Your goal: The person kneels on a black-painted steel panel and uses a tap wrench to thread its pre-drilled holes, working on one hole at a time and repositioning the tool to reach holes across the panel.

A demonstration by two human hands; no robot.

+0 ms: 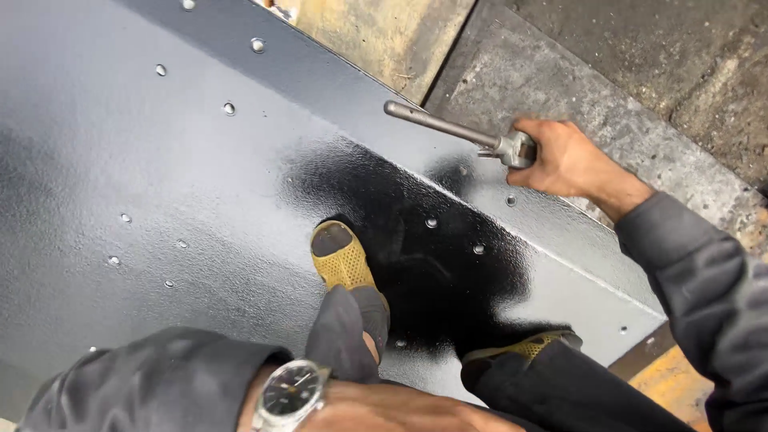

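Note:
My right hand (564,160) is shut on the thick end of a grey metal wand (436,124), whose thin shaft points up and left over a large dark painted metal panel (160,176). A glossy black wet-looking patch (400,216) lies on the panel just below the wand. My left hand (384,408) sits at the bottom edge with a silver wristwatch (290,390) on the wrist. Only the back of that hand shows and its fingers are hidden. My two feet in yellow mesh shoes (340,260) (528,346) stand on the panel by the black patch.
Rows of small round rivets (229,108) dot the panel. A raised seam (560,256) runs diagonally along its right side. Beyond the panel's edge is rough grey concrete floor (640,72), a tan surface (384,32) at the top and a yellow strip (676,384) at the lower right.

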